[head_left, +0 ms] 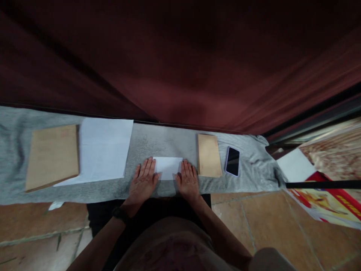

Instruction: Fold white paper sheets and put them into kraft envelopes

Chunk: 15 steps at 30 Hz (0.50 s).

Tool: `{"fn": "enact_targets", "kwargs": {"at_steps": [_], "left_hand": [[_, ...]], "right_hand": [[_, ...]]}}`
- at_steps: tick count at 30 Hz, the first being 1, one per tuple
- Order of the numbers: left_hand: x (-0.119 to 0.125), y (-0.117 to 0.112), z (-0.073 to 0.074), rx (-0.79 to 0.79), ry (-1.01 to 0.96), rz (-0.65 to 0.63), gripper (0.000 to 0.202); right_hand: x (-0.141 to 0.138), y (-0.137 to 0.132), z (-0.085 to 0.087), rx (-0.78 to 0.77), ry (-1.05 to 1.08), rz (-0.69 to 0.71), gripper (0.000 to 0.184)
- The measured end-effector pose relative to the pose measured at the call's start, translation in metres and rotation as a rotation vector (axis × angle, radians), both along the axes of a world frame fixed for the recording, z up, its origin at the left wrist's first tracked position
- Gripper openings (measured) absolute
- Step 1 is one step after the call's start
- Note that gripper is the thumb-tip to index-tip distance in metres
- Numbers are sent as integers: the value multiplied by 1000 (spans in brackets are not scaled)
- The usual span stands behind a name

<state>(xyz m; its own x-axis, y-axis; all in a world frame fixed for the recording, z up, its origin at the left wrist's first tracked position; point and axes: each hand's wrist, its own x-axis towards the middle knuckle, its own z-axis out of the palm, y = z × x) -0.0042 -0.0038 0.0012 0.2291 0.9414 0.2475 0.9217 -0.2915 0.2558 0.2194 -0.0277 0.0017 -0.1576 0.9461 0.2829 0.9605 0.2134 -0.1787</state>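
The left hand (143,182) is lying open and palm down, its fingers extended, gripping nothing and touching the left end of a white paper (168,168). The right hand (188,181) is resting likewise at the right end, so the paper is lying flat between them on a grey cloth (163,135). A small brown stack (209,156) is sitting just beside the right hand, and a phone (232,162) is lying beyond it. Left of the left hand, a larger paper (105,150) is spreading out, with a bigger brown stack (53,154) overlapping its left edge. Red fabric (175,90) is hanging behind.
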Motion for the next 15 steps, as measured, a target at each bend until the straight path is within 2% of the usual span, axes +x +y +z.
{"fn": "enact_targets", "kwargs": {"at_steps": [5, 15], "left_hand": [[-2, 2, -2, 28, 9, -22, 67], [-2, 2, -1, 62, 21, -19, 68]], "right_hand": [[-8, -4, -1, 28, 11, 79, 58], [-10, -4, -5, 59, 12, 63, 62]]}}
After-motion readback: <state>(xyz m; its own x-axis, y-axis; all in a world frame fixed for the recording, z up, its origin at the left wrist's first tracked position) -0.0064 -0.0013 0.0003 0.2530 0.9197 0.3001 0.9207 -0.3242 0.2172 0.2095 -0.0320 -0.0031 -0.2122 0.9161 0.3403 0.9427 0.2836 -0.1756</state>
